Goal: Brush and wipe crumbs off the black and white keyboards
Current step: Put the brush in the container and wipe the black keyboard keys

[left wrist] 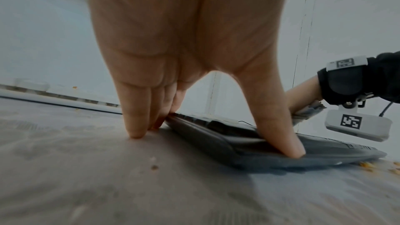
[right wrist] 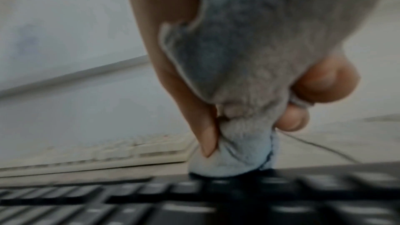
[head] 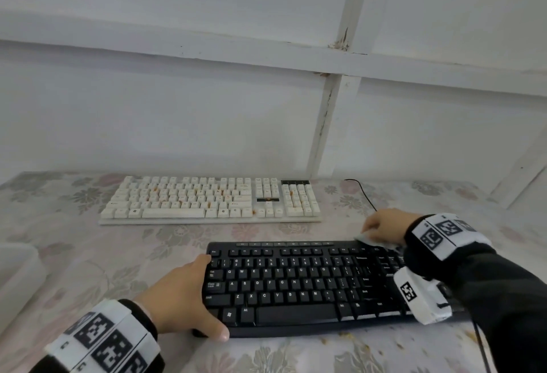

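black keyboard [head: 299,284] lies near the front edge of the floral-covered surface [head: 88,254], its long axis running 9 to 3 o'clock across the head view, and its keys look free of crumbs from here; the white keyboard [head: 210,199] sits parallel behind it at 12 o'clock, well apart, with orange crumbs [head: 268,199] still scattered among its keys. the right hand [head: 384,224] is at the black keyboard's far right corner, about 2 o'clock from its middle, its grip curled round a bunched pale grey cloth [right wrist: 233,156], thumb and fingers pinching it so a rounded wad presses down on the top row of keys. the left hand [head: 183,298] braces the opposite short end at 9 o'clock, fingers straight and spread, thumb [left wrist: 281,126] pressing on the near front lip and the other fingers [left wrist: 134,117] planted on the surface against the left edge, holding nothing. the relation that matters is that the unwiped length of the black keyboard stretches toward 9 o'clock from the cloth, so i judge the next stroke would travel along the long axis toward the bracing hand, or off the back edge. the right hand is the nearer one to the white keyboard, which lies at about 10 o'clock from it. loose crumbs [head: 343,335] rest on the surface by the front edge at 5 o'clock, and a thin black cable [head: 365,195] trails behind the right hand
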